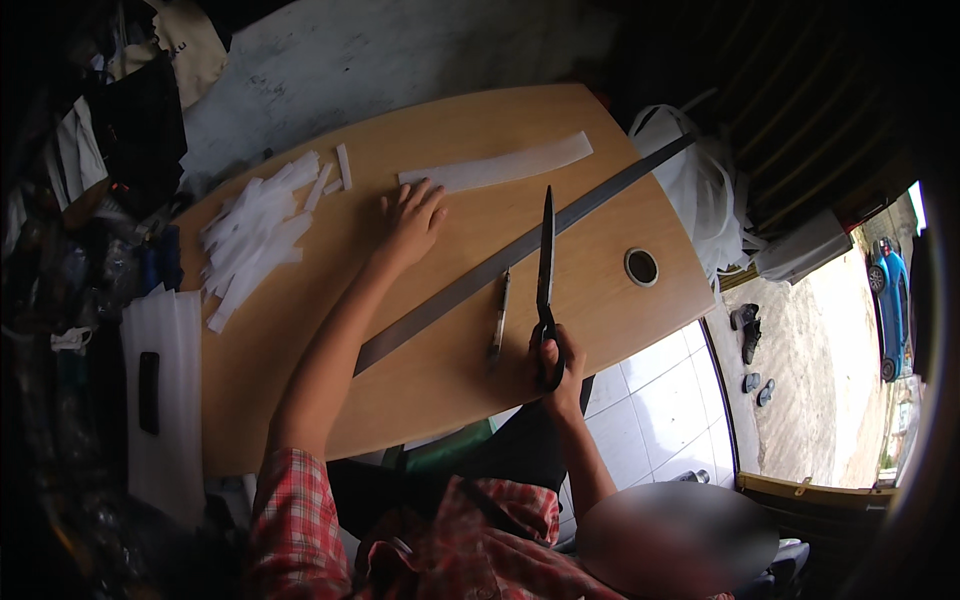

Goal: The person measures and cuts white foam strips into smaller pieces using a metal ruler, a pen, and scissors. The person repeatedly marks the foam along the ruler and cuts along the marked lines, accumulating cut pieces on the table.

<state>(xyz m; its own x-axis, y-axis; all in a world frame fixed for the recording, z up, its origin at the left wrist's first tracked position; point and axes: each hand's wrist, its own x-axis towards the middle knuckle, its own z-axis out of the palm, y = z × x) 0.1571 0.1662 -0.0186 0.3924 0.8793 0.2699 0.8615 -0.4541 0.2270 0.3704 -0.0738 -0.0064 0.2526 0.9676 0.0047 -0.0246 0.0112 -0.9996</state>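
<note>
Touching the left end of a white strip (505, 165), flat on the far side of the desk (425, 400), with the left hand (412, 215) loosely spread. Gripping scissors (545, 272) by the handles in the right hand (564, 370), with blades together. Likely readying the strip for cutting. Next, probably calls for picking it up and opening the blades around it.

Black scissors (545, 290) — in right hand (566, 364)

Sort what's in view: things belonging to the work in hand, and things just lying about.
In the work:
scissors, in the right hand
long white strip, left hand at its end
probably white strip pile, flat grey bar

Apparently lying about:
black phone-like object on white sheets
black shoes outside
</note>
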